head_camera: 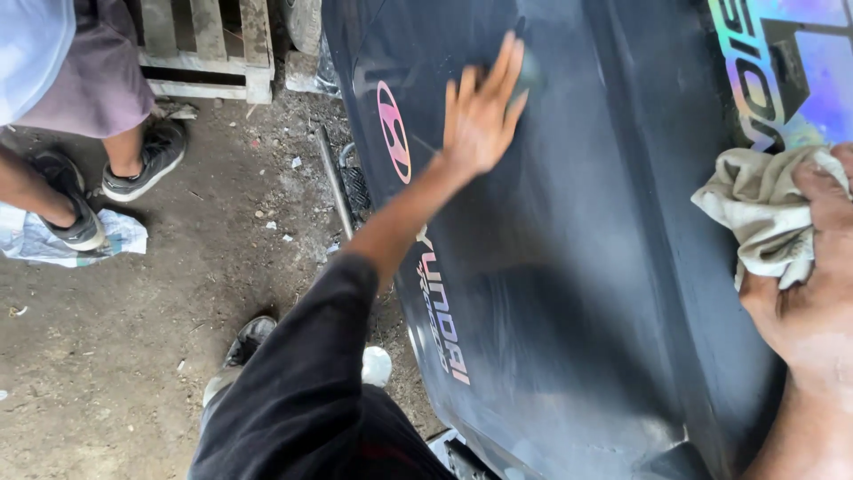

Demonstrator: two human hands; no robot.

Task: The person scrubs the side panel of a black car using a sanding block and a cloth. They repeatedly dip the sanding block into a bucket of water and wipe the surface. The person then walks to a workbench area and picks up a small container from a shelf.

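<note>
Wiping step: my left hand (482, 111) lies spread flat on the dark car panel (569, 293); my right hand (813, 284) grips a cream rag (760, 213) beside it. Next move calls for steady rag pressure.

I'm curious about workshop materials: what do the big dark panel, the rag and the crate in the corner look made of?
The dark panel looks like painted sheet metal or moulded plastic, I cannot tell which; its smooth surface has a dull sheen. The rag in the right hand looks like soft, off-white woven cloth, crumpled into folds. The crate looks like rough, unfinished wood slats.
</note>
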